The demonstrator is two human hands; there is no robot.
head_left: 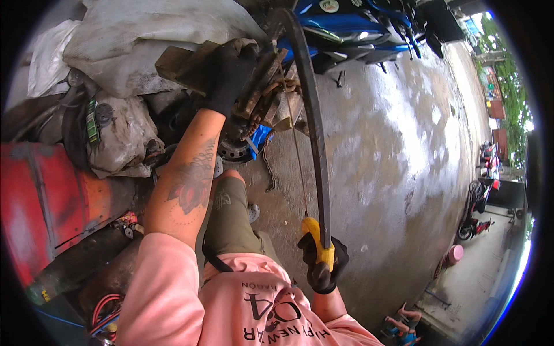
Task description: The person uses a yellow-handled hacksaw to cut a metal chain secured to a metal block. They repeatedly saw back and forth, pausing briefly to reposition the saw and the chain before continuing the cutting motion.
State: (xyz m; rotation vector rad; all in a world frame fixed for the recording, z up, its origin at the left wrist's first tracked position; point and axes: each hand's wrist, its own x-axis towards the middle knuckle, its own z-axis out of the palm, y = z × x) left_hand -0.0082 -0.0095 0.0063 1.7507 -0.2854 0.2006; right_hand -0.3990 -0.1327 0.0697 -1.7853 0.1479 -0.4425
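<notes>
The right hand (321, 262) is clenching a yellow-handled saw (314, 138) at six o'clock; the gloved left hand (231, 72) is gripping the rusty metal part (262, 92) at twelve. The blade may be slipping toward those fingers.

Sacks (144, 52) crowd left; concrete floor (392, 150) seemingly open.

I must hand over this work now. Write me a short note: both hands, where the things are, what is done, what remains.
Left hand, black glove: gripping the rusty metal assembly in front of grey sacks.
Right hand, black glove: closed on the yellow handle of a long dark curved bar reaching up to the assembly.
Done: both grips set.
Left: cannot tell; the bar's top end is not clearly visible.
</notes>
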